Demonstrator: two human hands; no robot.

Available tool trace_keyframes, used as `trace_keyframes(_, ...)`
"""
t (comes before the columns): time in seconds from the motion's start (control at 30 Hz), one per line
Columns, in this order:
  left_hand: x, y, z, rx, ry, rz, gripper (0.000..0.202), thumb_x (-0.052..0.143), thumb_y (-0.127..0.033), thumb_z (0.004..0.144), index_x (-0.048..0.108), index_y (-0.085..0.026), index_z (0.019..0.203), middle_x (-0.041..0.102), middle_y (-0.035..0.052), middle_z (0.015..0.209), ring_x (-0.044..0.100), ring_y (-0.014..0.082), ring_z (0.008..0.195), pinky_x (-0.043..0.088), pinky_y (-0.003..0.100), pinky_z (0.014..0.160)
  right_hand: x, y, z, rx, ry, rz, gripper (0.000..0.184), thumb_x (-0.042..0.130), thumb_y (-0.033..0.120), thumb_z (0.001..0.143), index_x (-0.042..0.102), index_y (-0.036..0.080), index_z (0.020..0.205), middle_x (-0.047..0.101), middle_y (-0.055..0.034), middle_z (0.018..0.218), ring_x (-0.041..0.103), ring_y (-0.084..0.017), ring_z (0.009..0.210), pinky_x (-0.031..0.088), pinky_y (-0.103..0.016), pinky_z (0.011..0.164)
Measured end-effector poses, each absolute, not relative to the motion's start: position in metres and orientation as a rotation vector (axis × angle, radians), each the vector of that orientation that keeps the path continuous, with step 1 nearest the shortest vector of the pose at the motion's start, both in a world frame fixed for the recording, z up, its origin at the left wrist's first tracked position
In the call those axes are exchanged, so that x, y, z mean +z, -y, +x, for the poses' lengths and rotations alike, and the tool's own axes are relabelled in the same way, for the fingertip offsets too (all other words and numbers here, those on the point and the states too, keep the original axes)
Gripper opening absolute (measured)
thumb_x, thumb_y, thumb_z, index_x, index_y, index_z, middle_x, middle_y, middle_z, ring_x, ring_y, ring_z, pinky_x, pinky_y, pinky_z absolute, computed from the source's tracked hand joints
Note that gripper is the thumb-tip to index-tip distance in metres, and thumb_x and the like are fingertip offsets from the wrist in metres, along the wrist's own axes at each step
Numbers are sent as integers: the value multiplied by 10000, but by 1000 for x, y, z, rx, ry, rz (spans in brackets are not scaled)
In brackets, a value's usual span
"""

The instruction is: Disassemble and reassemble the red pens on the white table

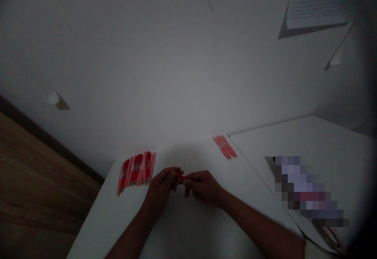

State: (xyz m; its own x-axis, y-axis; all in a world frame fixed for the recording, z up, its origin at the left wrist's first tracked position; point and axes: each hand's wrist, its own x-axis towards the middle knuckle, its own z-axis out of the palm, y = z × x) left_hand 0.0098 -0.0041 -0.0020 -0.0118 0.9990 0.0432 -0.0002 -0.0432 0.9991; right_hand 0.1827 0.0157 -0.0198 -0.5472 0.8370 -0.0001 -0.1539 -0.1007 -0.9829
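Over the front middle of the white table (182, 227), a red pen (180, 176) spans the gap between my two hands. My left hand (161, 186) is closed around one end of it, thumb and fingers pinched together. The other end is gripped by my right hand (204, 186), its fingers curled in. Most of the pen is hidden by fingers. To the left of my left hand lies a row of red pens (136, 168) and pink pens (120, 180), side by side. Beyond my right hand, several pink pens (224, 147) lie together near the wall.
A white wall (176, 74) rises at the table's far edge. On the right-hand tabletop, past a seam, sits a blurred-out object (306, 192). A printed sheet (319, 4) hangs at upper right. Wooden boards (32, 188) show at lower left.
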Motion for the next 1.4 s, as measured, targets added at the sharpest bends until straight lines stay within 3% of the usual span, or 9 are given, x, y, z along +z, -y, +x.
trace_keyframes(0.27,3,3,6,1336,-1272,1150,300,663,-424,774,699,-162,916,681,34,725,590,123,647,495,249,643,-16,-18,182,1785,1259,-655,462,541,565,828,663,129,919,679,-71,796,551,-90,410,396,-182,306)
trace_keyframes(0.5,-1,4,10,1238,-1264,1135,276,721,-356,735,705,-152,920,723,56,773,662,158,723,546,291,729,-18,-25,186,1661,1013,-748,542,483,633,829,641,116,879,655,-63,781,513,-75,376,312,-172,273)
trace_keyframes(0.67,-3,6,13,1203,-1250,1141,284,728,-350,723,709,-154,927,737,66,807,684,184,759,557,339,779,-20,-27,184,1599,974,-763,523,486,620,830,633,118,826,645,-51,702,518,-88,388,321,-176,288)
trace_keyframes(1.03,0,5,11,1267,-1294,1174,278,703,-373,742,705,-155,914,728,59,780,668,164,723,558,300,730,-20,-25,183,1656,976,-686,500,504,600,833,639,119,842,637,-52,709,541,-106,441,360,-178,294)
trace_keyframes(1.4,0,5,12,1231,-1283,1178,304,717,-380,724,717,-152,924,737,75,789,680,186,746,561,324,743,-18,-24,182,1617,1015,-722,505,509,610,824,641,123,813,620,-39,679,504,-92,411,345,-190,301)
